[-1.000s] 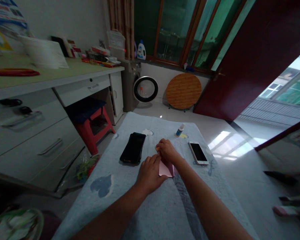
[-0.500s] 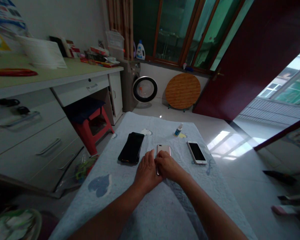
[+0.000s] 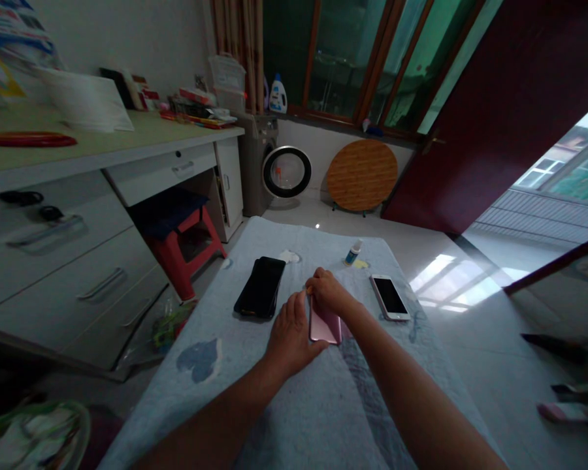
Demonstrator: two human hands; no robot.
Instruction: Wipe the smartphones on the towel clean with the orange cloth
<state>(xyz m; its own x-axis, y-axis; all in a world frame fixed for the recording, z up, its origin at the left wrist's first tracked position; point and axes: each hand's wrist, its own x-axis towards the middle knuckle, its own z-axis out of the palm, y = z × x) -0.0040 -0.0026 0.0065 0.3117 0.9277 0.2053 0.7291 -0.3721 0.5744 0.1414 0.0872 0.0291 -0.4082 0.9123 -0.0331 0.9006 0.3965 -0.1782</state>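
Observation:
A pink smartphone [image 3: 325, 328] lies back side up on the cloth-covered table [image 3: 304, 418]. My left hand [image 3: 291, 334] steadies it, fingers along its left edge and thumb at its near edge. Over the phone's far end, my right hand [image 3: 327, 291] is closed with its fingers bunched. Whatever those fingers hold, if anything, is hidden. Left of my hands are stacked black phones [image 3: 261, 287]. A white phone with a dark screen [image 3: 390, 297] rests on the right, and a small spray bottle [image 3: 353, 252] stands beyond it.
A desk with drawers [image 3: 164, 147] runs along the left, with a red stool [image 3: 189, 245] under it. Farther back are a washing machine with its round door [image 3: 287, 172] open and a round wooden tabletop [image 3: 361, 175]. A dark red door [image 3: 451, 124] stands at right.
My right hand has slid from the phone's middle to its far end, uncovering the pink near part. My left thumb now shows at the near edge. The view has shifted slightly.

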